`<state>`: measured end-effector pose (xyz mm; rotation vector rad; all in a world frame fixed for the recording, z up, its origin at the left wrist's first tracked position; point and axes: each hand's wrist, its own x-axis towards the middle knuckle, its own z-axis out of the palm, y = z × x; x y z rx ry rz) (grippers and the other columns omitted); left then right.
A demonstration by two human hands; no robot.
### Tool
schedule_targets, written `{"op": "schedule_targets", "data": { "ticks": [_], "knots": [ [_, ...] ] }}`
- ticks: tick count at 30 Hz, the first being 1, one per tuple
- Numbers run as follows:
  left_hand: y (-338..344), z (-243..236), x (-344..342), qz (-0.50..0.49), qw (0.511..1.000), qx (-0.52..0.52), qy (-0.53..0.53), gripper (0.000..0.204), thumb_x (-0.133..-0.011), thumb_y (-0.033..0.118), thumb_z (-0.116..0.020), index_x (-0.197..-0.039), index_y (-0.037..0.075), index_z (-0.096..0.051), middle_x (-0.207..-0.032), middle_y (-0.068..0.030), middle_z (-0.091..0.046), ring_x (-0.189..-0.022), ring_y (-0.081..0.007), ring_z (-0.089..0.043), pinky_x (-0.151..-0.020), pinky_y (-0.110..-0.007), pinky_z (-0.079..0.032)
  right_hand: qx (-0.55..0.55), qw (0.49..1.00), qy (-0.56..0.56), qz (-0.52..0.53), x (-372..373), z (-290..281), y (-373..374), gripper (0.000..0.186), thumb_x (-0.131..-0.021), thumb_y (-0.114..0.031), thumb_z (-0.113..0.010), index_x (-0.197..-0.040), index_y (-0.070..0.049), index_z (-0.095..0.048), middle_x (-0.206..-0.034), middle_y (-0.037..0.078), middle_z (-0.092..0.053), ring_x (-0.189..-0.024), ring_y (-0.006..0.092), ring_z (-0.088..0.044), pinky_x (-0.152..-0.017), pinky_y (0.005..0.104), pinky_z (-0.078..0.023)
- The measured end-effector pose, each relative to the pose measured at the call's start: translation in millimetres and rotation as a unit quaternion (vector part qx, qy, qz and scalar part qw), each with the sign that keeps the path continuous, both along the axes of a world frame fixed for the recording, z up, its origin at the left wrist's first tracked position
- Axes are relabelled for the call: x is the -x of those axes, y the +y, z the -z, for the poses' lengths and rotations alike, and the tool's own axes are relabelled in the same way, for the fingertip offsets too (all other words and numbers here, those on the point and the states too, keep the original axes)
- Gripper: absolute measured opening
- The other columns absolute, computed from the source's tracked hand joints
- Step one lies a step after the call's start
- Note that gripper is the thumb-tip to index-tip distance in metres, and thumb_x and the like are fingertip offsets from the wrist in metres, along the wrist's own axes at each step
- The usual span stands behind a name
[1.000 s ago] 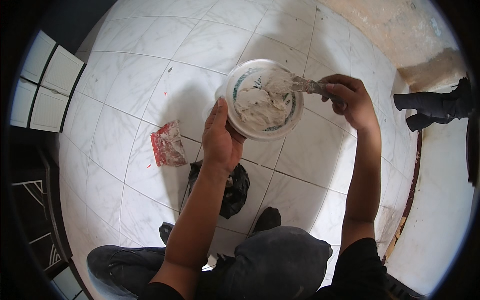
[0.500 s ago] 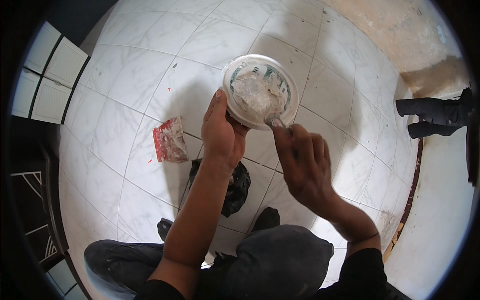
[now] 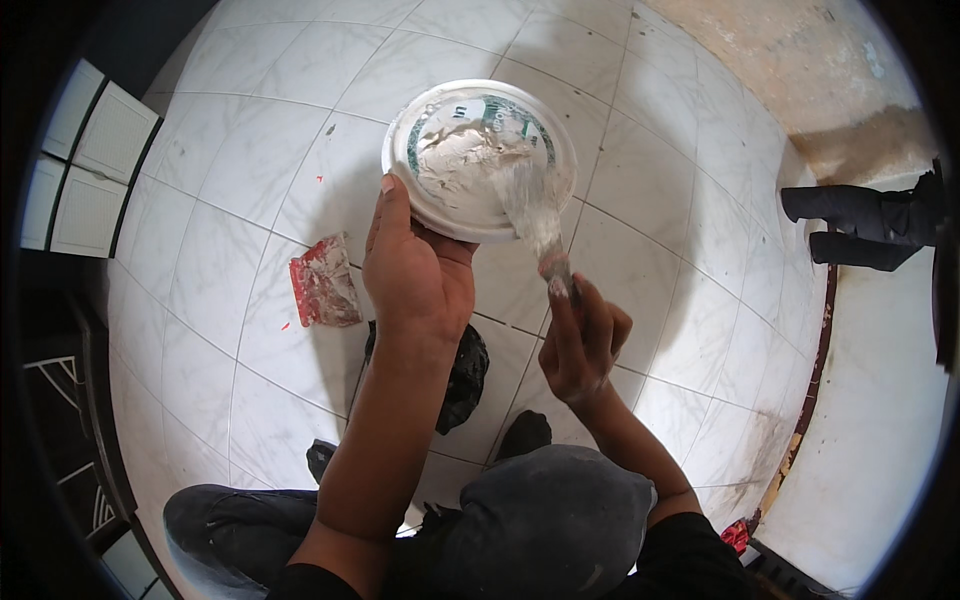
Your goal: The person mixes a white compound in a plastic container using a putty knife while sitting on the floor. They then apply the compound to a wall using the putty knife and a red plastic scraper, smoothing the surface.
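My left hand (image 3: 415,270) grips the near rim of a round white lid (image 3: 480,160) smeared with grey-white putty, holding it flat above the tiled floor. My right hand (image 3: 580,340) is closed around the handle of a putty knife (image 3: 535,225). Its blade lies on the lid's lower right part, in the putty. Both forearms come up from the lower edge, over my bent knees in grey trousers.
A red putty-stained scraper (image 3: 323,282) lies on the white floor tiles to the left. A crumpled black plastic bag (image 3: 462,375) sits under my left wrist. Another person's dark shoes (image 3: 860,225) stand at the right, near a bare wall (image 3: 800,70).
My right hand swung from the lid's far right side round to its near side, dragging the knife blade across the putty. The lid shifted slightly left and up in my left hand.
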<state>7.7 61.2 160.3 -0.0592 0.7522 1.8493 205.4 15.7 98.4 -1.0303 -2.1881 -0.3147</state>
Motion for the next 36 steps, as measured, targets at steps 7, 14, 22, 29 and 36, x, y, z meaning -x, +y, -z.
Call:
{"op": "schedule_targets", "data": {
  "ticks": [7, 14, 22, 29, 36],
  "knots": [
    [3.1, 1.1, 8.2, -0.001, 1.000, -0.011, 0.000, 0.047, -0.116, 0.028, -0.035, -0.148, -0.006, -0.043, -0.150, -0.0204, -0.053, -0.136, -0.0311, -0.058, -0.113, -0.050, -0.053, 0.042, 0.999, 0.003, -0.020, -11.1, -2.9, -21.8, 0.040, -0.078, 0.006, -0.072, -0.117, 0.001, -0.077, -0.128, 0.022, -0.068, -0.096, 0.0267, -0.054, -0.085, 0.0335, -0.045],
    [6.4, 17.3, 9.0, -0.013, 1.000, -0.003, 0.006, 0.048, -0.116, 0.029, -0.035, -0.150, -0.005, -0.042, -0.152, -0.0203, -0.050, -0.138, -0.0313, -0.056, -0.114, -0.051, -0.052, 0.077, 0.995, -0.030, -0.048, -39.2, -12.6, -31.3, 0.041, -0.075, 0.007, -0.072, -0.115, 0.000, -0.077, -0.126, 0.020, -0.068, -0.095, 0.0262, -0.054, -0.083, 0.0336, -0.046],
    [5.3, 8.6, 12.5, -0.003, 0.999, -0.017, 0.045, 0.049, -0.116, 0.029, -0.033, -0.150, -0.005, -0.041, -0.152, -0.0201, -0.050, -0.138, -0.0321, -0.056, -0.113, -0.050, -0.052, 0.237, 0.949, 0.207, -0.033, -51.3, -81.9, 1.9, 0.042, -0.093, 0.005, -0.061, -0.134, 0.007, -0.061, -0.117, 0.022, -0.070, -0.103, 0.0328, -0.071, -0.090, 0.0363, -0.057],
    [5.7, 19.3, 3.9, -0.010, 0.999, -0.033, 0.034, 0.048, -0.116, 0.032, -0.038, -0.149, -0.002, -0.044, -0.142, -0.0188, -0.058, -0.126, -0.0302, -0.065, -0.102, -0.047, -0.061, 0.474, 0.828, 0.297, 0.027, -41.5, -127.4, 34.8, 0.031, -0.099, -0.002, -0.060, -0.127, 0.007, -0.069, -0.098, 0.013, -0.077, -0.094, 0.0156, -0.072, -0.084, 0.0284, -0.055],
    [4.8, 17.6, -3.2, -0.025, 1.000, 0.008, 0.012, 0.047, -0.115, 0.034, -0.040, -0.148, 0.001, -0.046, -0.141, -0.0170, -0.059, -0.127, -0.0295, -0.065, -0.102, -0.048, -0.061, 0.578, 0.718, 0.382, 0.065, -25.9, -133.4, 35.5, 0.028, -0.098, -0.007, -0.061, -0.120, 0.008, -0.072, -0.078, 0.010, -0.071, -0.050, 0.0030, -0.049, -0.045, 0.0206, -0.035]
  ]
}}
